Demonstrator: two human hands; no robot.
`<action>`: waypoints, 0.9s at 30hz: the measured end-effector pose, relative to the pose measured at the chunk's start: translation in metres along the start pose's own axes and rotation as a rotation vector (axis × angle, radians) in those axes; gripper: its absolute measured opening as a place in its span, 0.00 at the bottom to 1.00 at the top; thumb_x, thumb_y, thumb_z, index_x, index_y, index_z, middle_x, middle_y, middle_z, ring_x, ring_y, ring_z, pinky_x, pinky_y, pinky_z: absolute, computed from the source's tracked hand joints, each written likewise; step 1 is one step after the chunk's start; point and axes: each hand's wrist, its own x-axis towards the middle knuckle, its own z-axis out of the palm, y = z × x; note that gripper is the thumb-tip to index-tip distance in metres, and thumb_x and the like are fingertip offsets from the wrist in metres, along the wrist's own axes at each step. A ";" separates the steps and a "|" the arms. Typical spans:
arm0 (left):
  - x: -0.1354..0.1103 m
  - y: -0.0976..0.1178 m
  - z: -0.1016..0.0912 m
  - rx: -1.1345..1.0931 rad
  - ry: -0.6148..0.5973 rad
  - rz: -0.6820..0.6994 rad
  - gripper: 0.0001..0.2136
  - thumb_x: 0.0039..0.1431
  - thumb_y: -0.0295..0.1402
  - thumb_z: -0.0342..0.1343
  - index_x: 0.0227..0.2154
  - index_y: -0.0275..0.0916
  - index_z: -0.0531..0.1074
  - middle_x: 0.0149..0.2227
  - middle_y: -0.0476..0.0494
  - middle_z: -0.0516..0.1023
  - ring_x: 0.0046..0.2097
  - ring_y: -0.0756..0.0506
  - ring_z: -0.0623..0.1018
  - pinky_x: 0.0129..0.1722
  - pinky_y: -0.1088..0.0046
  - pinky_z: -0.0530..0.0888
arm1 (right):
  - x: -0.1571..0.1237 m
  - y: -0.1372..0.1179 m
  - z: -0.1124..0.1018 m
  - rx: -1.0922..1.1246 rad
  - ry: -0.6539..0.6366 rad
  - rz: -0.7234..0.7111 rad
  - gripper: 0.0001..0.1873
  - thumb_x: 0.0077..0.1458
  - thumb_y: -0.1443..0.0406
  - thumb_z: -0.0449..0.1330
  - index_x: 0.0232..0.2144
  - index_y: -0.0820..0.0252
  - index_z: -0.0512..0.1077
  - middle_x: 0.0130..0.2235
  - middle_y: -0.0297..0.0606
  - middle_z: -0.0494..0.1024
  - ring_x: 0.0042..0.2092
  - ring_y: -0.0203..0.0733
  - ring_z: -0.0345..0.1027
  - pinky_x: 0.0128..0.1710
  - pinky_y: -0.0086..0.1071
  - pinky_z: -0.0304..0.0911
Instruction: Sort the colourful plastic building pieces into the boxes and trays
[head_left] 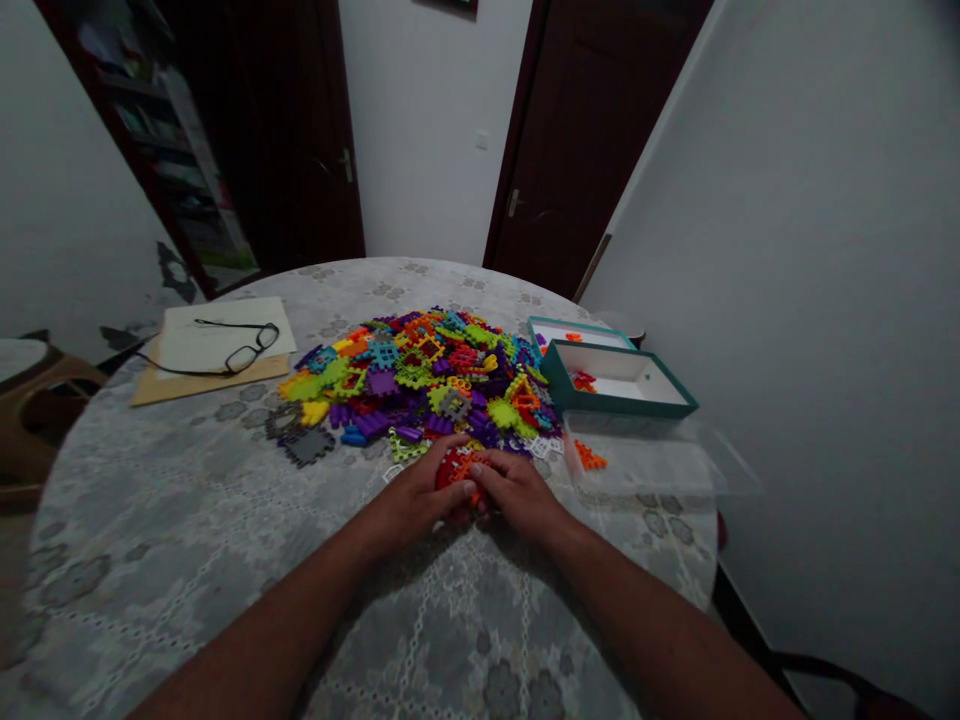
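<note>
My left hand (424, 488) and my right hand (517, 488) meet at the near edge of a big heap of colourful plastic building pieces (420, 365). Between them they grip red and orange building pieces (463, 463), with both thumbs lying across the front. Fingers cover much of these pieces, so how they join cannot be made out. Purple, green and white pieces lie just beyond my fingertips. A flat grey notched piece (306, 446) rests to the left of the heap.
An open green box (637, 403) with red pieces stands right of the heap, a second box tray (592, 328) behind it. Nearer is a clear plastic lid (645, 470) with an orange piece (589, 456) in it. Eyeglasses (244, 357) lie on papers (187, 325) at left.
</note>
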 end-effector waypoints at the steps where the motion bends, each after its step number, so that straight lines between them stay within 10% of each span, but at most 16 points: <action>1: 0.000 0.000 0.000 0.047 0.019 0.035 0.31 0.64 0.42 0.67 0.69 0.46 0.68 0.54 0.35 0.84 0.43 0.40 0.85 0.45 0.64 0.80 | -0.001 0.000 0.001 -0.025 0.005 -0.017 0.20 0.64 0.47 0.65 0.42 0.58 0.79 0.26 0.31 0.76 0.25 0.36 0.67 0.25 0.28 0.63; 5: -0.003 -0.001 -0.002 0.171 0.063 0.146 0.31 0.63 0.39 0.68 0.69 0.48 0.71 0.65 0.35 0.78 0.64 0.34 0.78 0.64 0.58 0.72 | -0.003 -0.002 0.005 -0.122 0.021 -0.105 0.13 0.66 0.54 0.63 0.40 0.57 0.79 0.32 0.35 0.81 0.30 0.38 0.72 0.30 0.29 0.65; 9: -0.003 -0.004 0.000 0.153 -0.008 0.117 0.34 0.68 0.42 0.63 0.74 0.46 0.64 0.52 0.36 0.85 0.52 0.37 0.84 0.54 0.60 0.77 | -0.008 -0.018 -0.008 -0.246 0.055 -0.161 0.11 0.64 0.56 0.63 0.38 0.55 0.79 0.33 0.34 0.80 0.33 0.40 0.72 0.32 0.31 0.64; 13: 0.000 -0.005 0.003 0.082 -0.041 0.054 0.32 0.71 0.43 0.58 0.74 0.43 0.60 0.35 0.46 0.81 0.34 0.43 0.81 0.39 0.65 0.76 | -0.021 -0.052 -0.057 -0.528 0.300 -0.251 0.13 0.65 0.54 0.63 0.43 0.55 0.81 0.35 0.34 0.81 0.34 0.41 0.71 0.36 0.33 0.64; 21: 0.003 0.005 -0.001 0.232 0.085 0.074 0.23 0.69 0.45 0.55 0.60 0.38 0.74 0.35 0.43 0.83 0.34 0.43 0.81 0.38 0.66 0.74 | 0.015 -0.101 -0.189 -1.218 0.825 -0.322 0.12 0.61 0.65 0.59 0.42 0.60 0.82 0.43 0.48 0.84 0.45 0.51 0.77 0.49 0.41 0.68; 27: 0.003 0.007 -0.002 0.264 0.172 0.054 0.20 0.66 0.46 0.55 0.53 0.40 0.78 0.30 0.47 0.81 0.32 0.42 0.80 0.34 0.67 0.74 | 0.051 -0.091 -0.195 -1.218 0.840 -0.340 0.15 0.61 0.68 0.58 0.47 0.64 0.81 0.48 0.53 0.85 0.48 0.53 0.78 0.54 0.44 0.70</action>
